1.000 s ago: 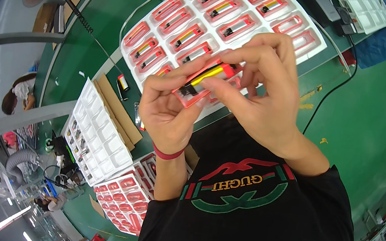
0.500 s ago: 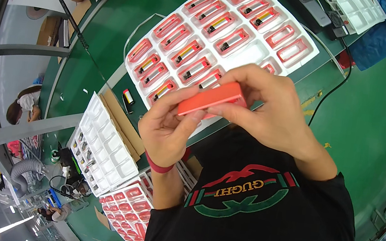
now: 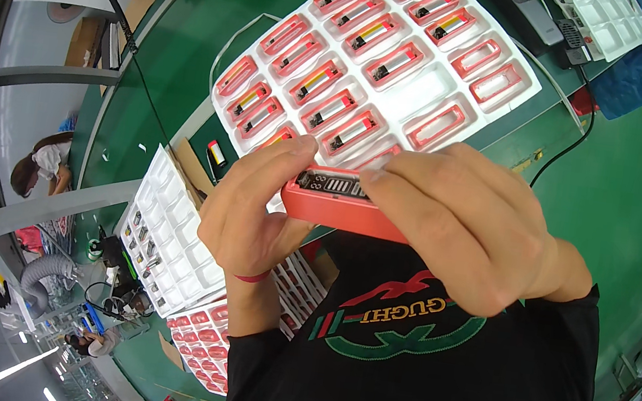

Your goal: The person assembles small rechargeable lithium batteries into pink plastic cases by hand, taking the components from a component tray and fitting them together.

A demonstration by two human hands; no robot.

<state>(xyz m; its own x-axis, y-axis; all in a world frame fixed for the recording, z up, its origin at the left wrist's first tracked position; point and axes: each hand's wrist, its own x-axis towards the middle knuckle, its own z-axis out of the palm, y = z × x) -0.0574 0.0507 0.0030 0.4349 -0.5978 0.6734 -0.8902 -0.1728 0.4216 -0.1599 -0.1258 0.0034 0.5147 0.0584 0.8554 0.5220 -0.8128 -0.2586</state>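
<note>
Both my hands hold a red plastic casing [image 3: 340, 209] above the near edge of the white tray. A dark insert with pale slots and small round openings shows in its upper face. My left hand [image 3: 249, 206] grips the left end between thumb and fingers. Over the right end lies my right hand [image 3: 464, 223], its fingertips on the insert and hiding part of it. Beyond them, the white moulded tray [image 3: 426, 94] carries several red frames in its pockets, many with a silver-and-yellow battery cell inside. A loose battery cell [image 3: 216, 153] with dark wiring lies on the green table left of the tray.
At left, a tilted white tray [image 3: 189, 244] holds small parts, with trays of red casings [image 3: 197, 338] below it. A black device [image 3: 524, 12], a cable and a blue cloth [image 3: 636, 84] are at far right. Other people sit at the left.
The casing has been turned, so its slotted dark insert now faces up. My right hand has shifted over its right end, and the casing sits slightly lower in view.
</note>
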